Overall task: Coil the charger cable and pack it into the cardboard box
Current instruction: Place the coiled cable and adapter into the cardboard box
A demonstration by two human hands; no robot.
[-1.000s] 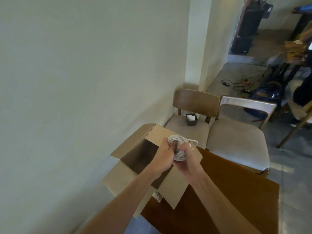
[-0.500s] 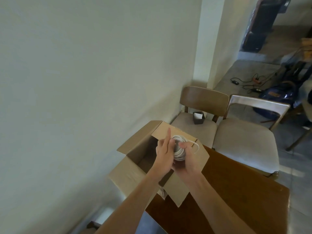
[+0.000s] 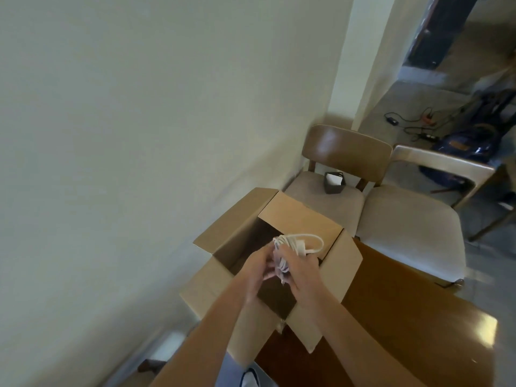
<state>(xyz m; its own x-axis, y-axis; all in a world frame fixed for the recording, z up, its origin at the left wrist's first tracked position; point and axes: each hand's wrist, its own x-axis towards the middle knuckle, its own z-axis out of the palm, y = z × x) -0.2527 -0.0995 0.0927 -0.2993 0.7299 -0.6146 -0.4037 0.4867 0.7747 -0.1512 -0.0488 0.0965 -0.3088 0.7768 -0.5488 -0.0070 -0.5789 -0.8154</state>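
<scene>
White coiled charger cable (image 3: 290, 248), clasped by left hand (image 3: 255, 265) and right hand (image 3: 300, 268), now lower over open brown cardboard box (image 3: 342, 268); packing imminent.

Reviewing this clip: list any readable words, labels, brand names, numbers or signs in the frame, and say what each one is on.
No text can be read in this frame.
Brown cardboard box: flaps and walls plain, no print showing.
White coiled charger cable, held in the left hand and right hand: no marking legible.
Small dark container on the chair seat: a white patch inside, too small and blurred to read.
Blue bag on the floor: an orange patch, blurred, unreadable.
</scene>
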